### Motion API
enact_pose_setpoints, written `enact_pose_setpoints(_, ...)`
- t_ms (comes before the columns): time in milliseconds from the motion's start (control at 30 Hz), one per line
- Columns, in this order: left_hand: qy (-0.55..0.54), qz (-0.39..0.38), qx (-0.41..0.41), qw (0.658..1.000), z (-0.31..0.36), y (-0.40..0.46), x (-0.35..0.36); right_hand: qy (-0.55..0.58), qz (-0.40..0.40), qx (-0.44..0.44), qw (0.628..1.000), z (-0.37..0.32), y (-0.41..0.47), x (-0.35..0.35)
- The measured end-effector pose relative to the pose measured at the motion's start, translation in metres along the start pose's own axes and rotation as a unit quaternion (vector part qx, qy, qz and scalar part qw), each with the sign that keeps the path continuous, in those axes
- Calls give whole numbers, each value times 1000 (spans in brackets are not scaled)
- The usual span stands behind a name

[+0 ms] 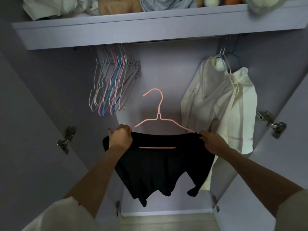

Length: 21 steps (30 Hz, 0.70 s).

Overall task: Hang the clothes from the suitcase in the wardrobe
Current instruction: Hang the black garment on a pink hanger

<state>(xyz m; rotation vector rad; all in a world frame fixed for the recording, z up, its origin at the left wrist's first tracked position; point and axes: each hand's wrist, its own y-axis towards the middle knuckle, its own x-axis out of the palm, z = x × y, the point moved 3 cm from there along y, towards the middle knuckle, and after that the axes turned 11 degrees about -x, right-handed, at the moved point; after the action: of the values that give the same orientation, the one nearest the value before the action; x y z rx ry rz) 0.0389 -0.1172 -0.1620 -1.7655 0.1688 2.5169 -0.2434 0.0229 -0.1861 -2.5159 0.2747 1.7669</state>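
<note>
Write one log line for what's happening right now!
left hand: holds black top | right hand: holds top | pink hanger: inside top, off rail

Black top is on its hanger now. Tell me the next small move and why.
Probably lift the pink wire hanger and hook it over the bare middle of the metal rail. The left hand and right hand hold the black top at its shoulders, with the hook free below the rail.

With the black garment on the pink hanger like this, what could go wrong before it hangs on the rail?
1. The left hand and right hand hold the black garment at its shoulders, not the pink hanger, so the hanger might slip out.
2. The hook points left and sits below the rail; it may miss when lifted.
3. The white shirt hangs close by and might get snagged.
</note>
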Motion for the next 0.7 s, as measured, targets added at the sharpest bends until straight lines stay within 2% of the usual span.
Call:
enact_pose_setpoints(133,-38,-62,6,997,18,0,20,9,-8,16,1000,0,-1,2)
enact_pose_setpoints(267,-61,-57,48,995,50,-2,22,5,34,59,998,-4,5,-10)
enact_pose_setpoints(467,-109,-18,123,986,95,2,-4,-20,79,74,994,-13,13,-52)
enact_pose_setpoints(533,-117,2,144,983,110,3,-17,-36,117,68,990,-16,17,-72)
enact_pose_setpoints(700,-128,120,192,966,144,1,-56,-72,192,67,976,-20,23,-111)
